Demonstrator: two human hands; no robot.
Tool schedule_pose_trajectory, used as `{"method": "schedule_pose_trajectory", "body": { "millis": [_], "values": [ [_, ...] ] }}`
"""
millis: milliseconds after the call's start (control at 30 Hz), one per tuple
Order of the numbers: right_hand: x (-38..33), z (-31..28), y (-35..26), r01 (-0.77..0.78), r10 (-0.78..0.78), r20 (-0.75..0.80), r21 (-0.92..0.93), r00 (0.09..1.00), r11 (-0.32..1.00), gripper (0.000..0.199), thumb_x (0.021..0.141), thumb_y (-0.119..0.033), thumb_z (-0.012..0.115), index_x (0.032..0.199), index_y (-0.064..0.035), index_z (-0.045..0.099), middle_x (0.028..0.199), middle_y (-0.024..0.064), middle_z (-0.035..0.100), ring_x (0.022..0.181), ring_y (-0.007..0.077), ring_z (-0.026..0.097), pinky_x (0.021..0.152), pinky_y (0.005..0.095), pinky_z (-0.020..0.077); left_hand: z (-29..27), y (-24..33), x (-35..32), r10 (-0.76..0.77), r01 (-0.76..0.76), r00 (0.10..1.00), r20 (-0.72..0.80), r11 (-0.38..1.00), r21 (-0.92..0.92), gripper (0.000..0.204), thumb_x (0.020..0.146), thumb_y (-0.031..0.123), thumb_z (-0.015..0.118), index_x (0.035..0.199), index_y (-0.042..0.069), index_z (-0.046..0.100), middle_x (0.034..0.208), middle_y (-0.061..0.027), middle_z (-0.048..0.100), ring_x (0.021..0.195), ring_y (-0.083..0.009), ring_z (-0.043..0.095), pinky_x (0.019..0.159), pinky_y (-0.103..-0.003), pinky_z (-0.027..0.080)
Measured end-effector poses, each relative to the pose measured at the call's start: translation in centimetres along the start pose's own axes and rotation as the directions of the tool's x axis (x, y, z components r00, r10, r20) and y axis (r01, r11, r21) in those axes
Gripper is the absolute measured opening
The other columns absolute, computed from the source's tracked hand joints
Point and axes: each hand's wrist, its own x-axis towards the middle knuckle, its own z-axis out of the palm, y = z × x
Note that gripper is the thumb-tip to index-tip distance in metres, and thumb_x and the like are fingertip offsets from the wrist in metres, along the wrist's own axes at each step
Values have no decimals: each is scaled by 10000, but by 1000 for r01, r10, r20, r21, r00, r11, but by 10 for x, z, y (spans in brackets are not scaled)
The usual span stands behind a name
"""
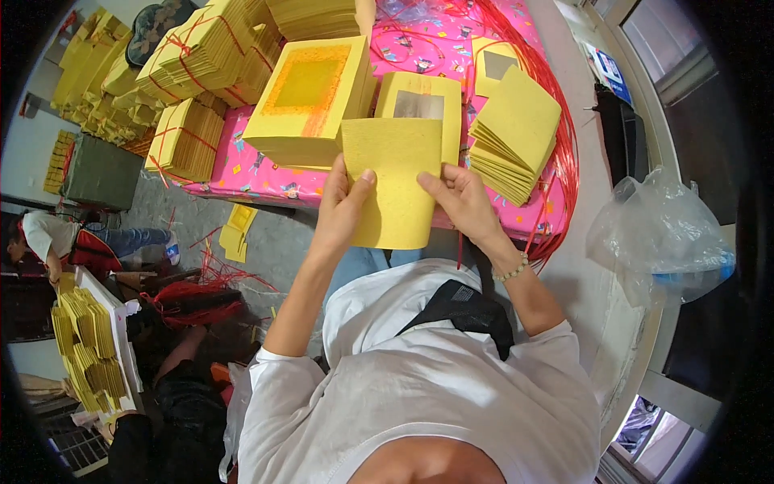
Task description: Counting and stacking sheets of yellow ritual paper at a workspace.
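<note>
At frame centre, the left hand [343, 200] and right hand [468, 203] pinch the paper [393, 210] by its side edges, thumbs in front. It looks light, bendable and easily creased; those edges suit a gentle hold. Beyond, upper centre-left, the stack [305, 101] looks heavier.

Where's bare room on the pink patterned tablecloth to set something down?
Pink patterned tablecloth shows between the small red-tied yellow paper bundle and the thick yellow stack with an orange-bordered square, and behind the yellow stack with a silvery square, though thin red plastic strands cross there. Strands crowd the right edge, larger bundles the back left.
</note>
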Motion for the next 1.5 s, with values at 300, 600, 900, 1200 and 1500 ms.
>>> {"method": "schedule_pose_trajectory", "body": {
  "millis": [300,600,900,1200,1500],
  "values": [
    [-8,-5,15,-63,63,-7,-53,998,997,241,927,-185,608,897,49,658,758,-15,631,637,12,511,502,193,414,1,-2,5,-1,1,999,-32,1000,13,315,956,62,469,1263,1,431,1204,-95,562,1109,-139,522,945,-289,408],
    [-15,-15,26,-78,79,8,-76,997,994,250,932,-206,600,976,34,657,774,-18,633,648,6,513,489,189,401,11,-7,19,50,-47,996,-74,998,44,302,954,71,473,1246,1,437,1176,-88,574,1074,-128,529,922,-286,410],
    [-16,-29,18,-304,297,-79,-98,952,948,280,932,-265,592,1021,-4,640,854,42,670,724,60,625,568,196,516,14,-33,54,66,-58,996,-64,991,125,266,938,73,490,1188,-9,453,1095,-102,597,983,-142,561,858,-291,439],
    [-27,-30,-8,-75,-80,-239,-574,968,815,198,899,-152,613,1022,4,622,884,83,648,700,104,621,564,218,479,3,-63,107,120,-78,992,-42,835,545,391,889,132,566,1200,-26,388,1033,-236,606,990,-341,610,817,-394,475],
    [-12,-34,-31,129,-388,-161,-772,907,623,171,872,-79,591,1028,-29,639,894,134,630,792,265,643,705,317,511,17,-60,126,373,-303,918,134,444,843,463,821,55,592,1183,-111,355,948,-308,547,914,-455,554,772,-511,448]
  ]
}}
